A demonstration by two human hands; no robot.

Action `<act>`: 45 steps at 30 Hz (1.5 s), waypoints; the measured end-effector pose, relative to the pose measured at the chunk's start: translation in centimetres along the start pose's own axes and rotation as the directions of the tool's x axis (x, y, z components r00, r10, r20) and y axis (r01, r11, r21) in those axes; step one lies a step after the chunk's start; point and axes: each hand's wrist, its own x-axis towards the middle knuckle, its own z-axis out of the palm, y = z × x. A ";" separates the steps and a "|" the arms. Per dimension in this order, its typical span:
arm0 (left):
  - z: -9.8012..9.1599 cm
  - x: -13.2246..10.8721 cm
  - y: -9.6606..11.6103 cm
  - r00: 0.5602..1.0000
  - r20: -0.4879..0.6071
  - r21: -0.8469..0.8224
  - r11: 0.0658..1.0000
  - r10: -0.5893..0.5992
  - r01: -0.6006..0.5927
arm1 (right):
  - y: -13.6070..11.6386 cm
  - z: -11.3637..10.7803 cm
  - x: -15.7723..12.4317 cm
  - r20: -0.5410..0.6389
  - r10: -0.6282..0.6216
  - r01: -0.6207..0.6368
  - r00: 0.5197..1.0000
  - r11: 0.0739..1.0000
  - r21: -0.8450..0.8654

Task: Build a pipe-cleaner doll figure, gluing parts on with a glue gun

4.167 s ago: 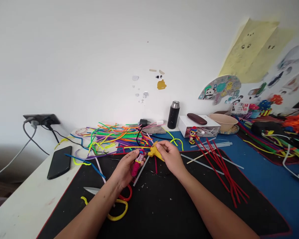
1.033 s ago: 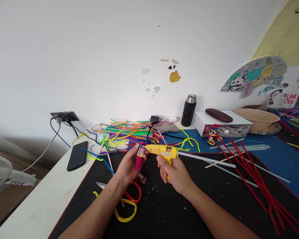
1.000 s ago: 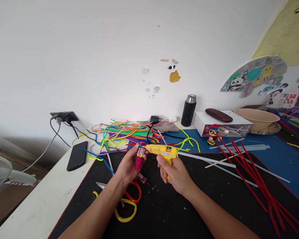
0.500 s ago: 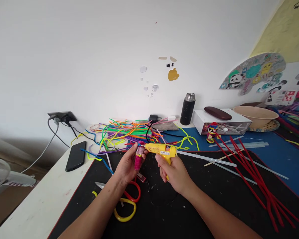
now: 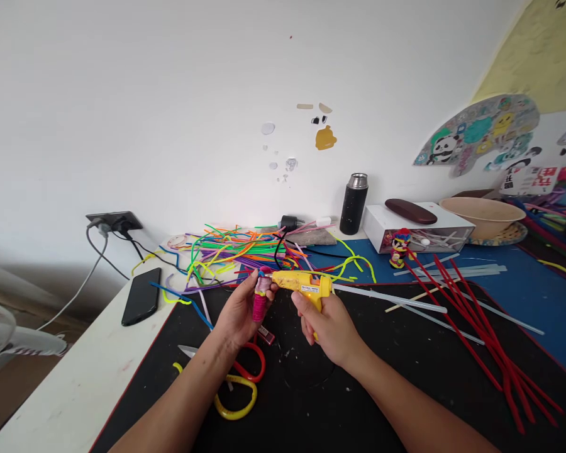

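A black mat (image 5: pixel 382 402) is spread out; coloured pipe cleaners (image 5: pixel 226 248) are heaped behind it, red stems (image 5: pixel 466 318) strewn at right. Scissors (image 5: pixel 262 360) are laid just under the left hand (image 5: pixel 239 313), closed around a pink figure (image 5: pixel 261 301) held over the mat. A yellow glue gun (image 5: pixel 304 284) is clasped in the right hand (image 5: pixel 331 324), nozzle at the figure's top.

My bare hands and forearms
My left hand (image 5: pixel 238 314) and my right hand (image 5: pixel 330 324) are uncovered, and both forearms are bare too, along all the length that is visible.
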 end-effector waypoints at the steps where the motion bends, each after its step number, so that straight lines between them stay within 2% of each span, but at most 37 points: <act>1: 0.0 0.0 0.0 1.000 0.000 0.006 1.000 0.005 -0.005 | 0.0 0.0 0.0 -0.001 0.000 0.000 1.000 1.000 0.002; 6: -0.2 0.1 -0.1 1.000 -0.005 0.025 1.000 0.016 -0.016 | 0.0 0.0 0.0 -0.012 0.001 -0.001 1.000 1.000 0.027; 45: -0.1 -0.1 0.0 1.000 0.012 -0.023 1.000 0.010 -0.010 | -0.4 -0.3 -0.5 -0.016 -0.002 0.000 1.000 0.996 -0.088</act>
